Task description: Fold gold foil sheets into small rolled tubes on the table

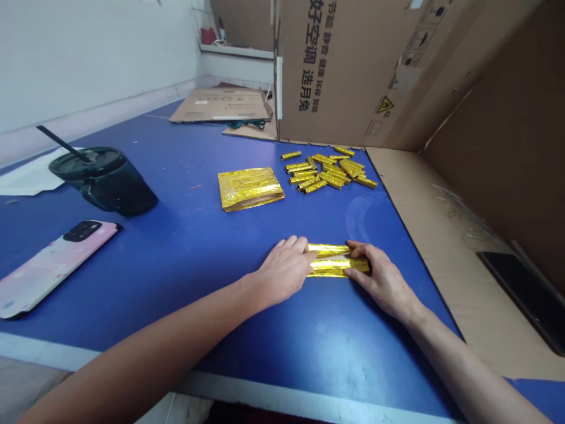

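A gold foil sheet (329, 268) lies on the blue table (189, 247), its far and near parts folded toward a pale strip between them. My left hand (286, 268) grips the sheet's left end, fingers bent over it. At the right end, my right hand (379, 274) pinches the sheet, thumb on the near side and fingers on the far side. Beyond my left hand lies a flat stack of gold foil sheets (251, 187). Several small gold foil rolls (333, 171) are heaped farther back on the right.
On the left stand a dark cup (110, 179) with a straw and a phone (53, 265) in a pink and white case. A large cardboard box (348, 76) rises behind the rolls. Flat cardboard (223, 106) lies at the back; a black tablet-like object (521, 294) is at right.
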### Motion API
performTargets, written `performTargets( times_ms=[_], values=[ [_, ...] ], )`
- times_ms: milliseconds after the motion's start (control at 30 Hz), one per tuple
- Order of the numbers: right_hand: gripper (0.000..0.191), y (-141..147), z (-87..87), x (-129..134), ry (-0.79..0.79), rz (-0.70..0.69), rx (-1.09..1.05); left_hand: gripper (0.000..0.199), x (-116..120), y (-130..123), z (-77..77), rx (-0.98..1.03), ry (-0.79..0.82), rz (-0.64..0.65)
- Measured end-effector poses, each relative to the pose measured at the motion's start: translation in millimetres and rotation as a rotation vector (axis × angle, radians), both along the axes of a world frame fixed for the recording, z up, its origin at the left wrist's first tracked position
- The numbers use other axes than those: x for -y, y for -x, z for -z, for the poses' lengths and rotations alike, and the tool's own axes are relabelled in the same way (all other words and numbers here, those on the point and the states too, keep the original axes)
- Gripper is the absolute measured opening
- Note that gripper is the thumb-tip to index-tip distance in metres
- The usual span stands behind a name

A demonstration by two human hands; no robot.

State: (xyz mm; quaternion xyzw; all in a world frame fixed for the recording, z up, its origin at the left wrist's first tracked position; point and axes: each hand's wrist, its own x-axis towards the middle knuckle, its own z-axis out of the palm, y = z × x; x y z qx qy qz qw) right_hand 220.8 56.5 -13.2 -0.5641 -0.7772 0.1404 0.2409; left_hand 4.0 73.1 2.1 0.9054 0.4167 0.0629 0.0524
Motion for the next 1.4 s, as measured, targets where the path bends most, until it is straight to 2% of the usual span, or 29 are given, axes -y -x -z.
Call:
performTargets(
  times_ms=[67, 133, 267, 400, 667, 767, 867, 933, 1033, 1100, 1400],
  values=[
    [0.039, -1, 1.3, 1, -0.030, 0.012, 0.030, 0.023, 1, 0, -0.9, -0.007, -0.006, 0.005],
    [0.047, -2, 2.4, 1, -0.064, -0.024, 0.126, 0.024, 2, 0, -1.3, -0.009, -0.011, 0.009],
    [0.035, -2, 2.0, 3, -0.109, -0.129, 0.402, 0.026, 2, 0, -0.5, -0.016, -0.030, 0.013],
    [0.038, 0, 1.3, 5, -0.110, -0.156, 0.503, 0.028, 3, -1, 0.1, -0.036, -0.046, 0.013],
    [0.040, 2, 3.5, 6, -0.079, -0.141, 0.522, 0.028, 11, -5, -0.2, -0.047, -0.095, 0.025],
    [0.040, 2, 2.9, 6, -0.072, -0.138, 0.525, 0.035, 13, -8, 5.0, -0.028, -0.075, 0.073],
    [0.040, 2, 2.9, 6, -0.069, -0.138, 0.505, 0.039, 13, -9, 11.6, -0.029, -0.012, 0.062],
    [0.039, 2, 3.0, 6, -0.066, -0.139, 0.493, 0.050, 15, -10, 14.7, -0.034, 0.030, 0.048],
    [0.040, 3, 1.7, 6, -0.052, -0.138, 0.508, 0.083, 18, -9, 16.9, -0.045, 0.066, 0.063],
    [0.040, 4, 0.1, 6, -0.039, -0.136, 0.524, 0.093, 20, -7, 17.7, -0.043, 0.074, 0.092],
    [0.042, 4, 0.0, 6, -0.066, -0.118, 0.464, 0.090, 18, -4, 19.8, -0.024, 0.097, 0.168]
  ],
)
